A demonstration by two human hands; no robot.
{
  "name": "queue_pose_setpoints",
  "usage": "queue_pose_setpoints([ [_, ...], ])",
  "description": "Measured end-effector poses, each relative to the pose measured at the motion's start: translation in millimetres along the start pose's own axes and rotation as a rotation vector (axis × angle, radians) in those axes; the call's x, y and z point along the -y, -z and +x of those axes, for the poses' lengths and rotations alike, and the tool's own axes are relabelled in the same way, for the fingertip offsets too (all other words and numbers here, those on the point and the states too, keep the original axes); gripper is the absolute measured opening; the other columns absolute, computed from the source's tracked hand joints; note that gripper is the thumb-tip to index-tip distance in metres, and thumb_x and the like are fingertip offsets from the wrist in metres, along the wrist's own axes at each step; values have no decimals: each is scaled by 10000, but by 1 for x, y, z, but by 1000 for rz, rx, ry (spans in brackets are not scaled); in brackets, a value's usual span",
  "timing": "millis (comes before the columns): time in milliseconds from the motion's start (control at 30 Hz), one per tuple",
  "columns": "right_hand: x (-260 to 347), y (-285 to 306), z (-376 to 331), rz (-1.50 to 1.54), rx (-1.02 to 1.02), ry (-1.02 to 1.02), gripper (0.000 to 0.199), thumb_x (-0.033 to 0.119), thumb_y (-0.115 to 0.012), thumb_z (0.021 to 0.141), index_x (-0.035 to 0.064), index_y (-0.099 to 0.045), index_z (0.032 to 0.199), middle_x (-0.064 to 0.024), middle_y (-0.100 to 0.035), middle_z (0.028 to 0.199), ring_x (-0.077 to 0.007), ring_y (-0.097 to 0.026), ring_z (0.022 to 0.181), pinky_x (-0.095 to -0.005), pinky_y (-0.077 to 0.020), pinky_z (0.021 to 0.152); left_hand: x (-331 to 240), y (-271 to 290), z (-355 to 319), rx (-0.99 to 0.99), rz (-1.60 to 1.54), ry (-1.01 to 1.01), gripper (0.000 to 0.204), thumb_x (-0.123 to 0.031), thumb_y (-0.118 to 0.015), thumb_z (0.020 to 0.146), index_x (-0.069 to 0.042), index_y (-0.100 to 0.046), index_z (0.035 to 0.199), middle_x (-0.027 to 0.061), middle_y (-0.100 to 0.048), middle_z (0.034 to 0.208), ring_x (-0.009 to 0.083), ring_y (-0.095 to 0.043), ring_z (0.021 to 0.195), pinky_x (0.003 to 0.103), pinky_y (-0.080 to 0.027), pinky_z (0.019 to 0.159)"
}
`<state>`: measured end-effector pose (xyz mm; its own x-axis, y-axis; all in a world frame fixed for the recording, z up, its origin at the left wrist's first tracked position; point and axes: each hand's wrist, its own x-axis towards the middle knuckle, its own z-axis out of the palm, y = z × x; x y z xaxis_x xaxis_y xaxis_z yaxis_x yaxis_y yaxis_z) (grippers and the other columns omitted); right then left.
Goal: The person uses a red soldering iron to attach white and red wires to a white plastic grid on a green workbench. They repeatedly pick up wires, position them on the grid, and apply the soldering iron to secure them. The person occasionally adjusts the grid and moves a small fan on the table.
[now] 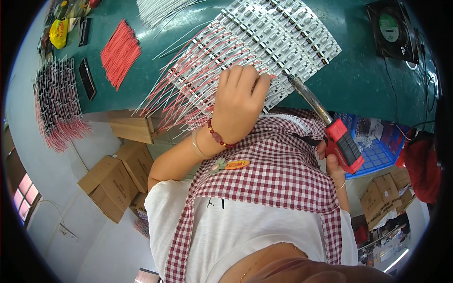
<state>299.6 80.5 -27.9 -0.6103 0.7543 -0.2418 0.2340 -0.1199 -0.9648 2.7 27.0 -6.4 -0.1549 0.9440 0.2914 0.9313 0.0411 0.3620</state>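
My left hand [240,101] is curled over a spread of small silvery metal parts [278,35] set in rows on the green table. Its thumb and forefinger are pinched, and a bit of red wire [272,76] shows at their tips. With my right hand [333,162] I grip a soldering iron [340,141] by its red and black handle. The iron's metal barrel slants up to the left, its dark tip close to the parts and just right of my left fingertips. Red and white wires [165,96] trail from the rows at left, past the table's near edge.
A bundle of red wires [121,54] and white wires [163,10] lie on the table [349,85]. A phone [87,79] and a bunch of wired parts [56,99] are at left. A black fan [392,30] stands far right, above a blue basket [377,153]. Cardboard boxes [111,184] stand below.
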Motion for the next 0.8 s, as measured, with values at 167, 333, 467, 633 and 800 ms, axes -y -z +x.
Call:
queue_pose_setpoints([
  [167, -2, -2, -3, -32, -22, 14, 424, 424, -675, 853, 1, -667, 843, -62, -622, 712, -160, -597, 592, -272, -462, 537, -7, -4, -4, -8, -82, 1, 233, 9, -636, 704, -31, -671, 930, 61, -459, 744, 220, -487, 698, 338, -399, 638],
  [333, -9, -1, -3, -174, 25, 59, 390, 410, -651, 866, 23, -665, 830, -59, -617, 699, -183, -603, 594, -294, -459, 528, -7, -8, -5, 11, -60, 21, 223, 21, -630, 707, -32, -673, 919, 64, -463, 749, 225, -497, 705, 337, -407, 639],
  [467, -8, 1, -2, -213, 32, 77, 372, 407, -642, 872, 41, -658, 807, -57, -621, 704, -190, -608, 595, -303, -462, 525, -7, -8, -4, 13, -59, 34, 208, 29, -631, 707, -33, -669, 902, 71, -462, 749, 232, -505, 716, 344, -418, 650],
  [633, 1, 1, 6, -235, 67, 124, 352, 385, -634, 872, 42, -652, 796, -71, -626, 710, -212, -619, 594, -313, -471, 528, -7, -8, -4, 17, -59, 44, 201, 34, -645, 700, -32, -665, 889, 75, -460, 749, 237, -506, 715, 353, -424, 657],
  [800, 3, -3, 18, -458, 26, 341, 236, 272, -663, 828, 40, -658, 789, -81, -621, 692, -240, -623, 585, -329, -483, 529, -8, -7, -2, 13, -58, 49, 182, 32, -662, 712, -27, -670, 884, 72, -459, 749, 233, -506, 713, 353, -420, 651],
])
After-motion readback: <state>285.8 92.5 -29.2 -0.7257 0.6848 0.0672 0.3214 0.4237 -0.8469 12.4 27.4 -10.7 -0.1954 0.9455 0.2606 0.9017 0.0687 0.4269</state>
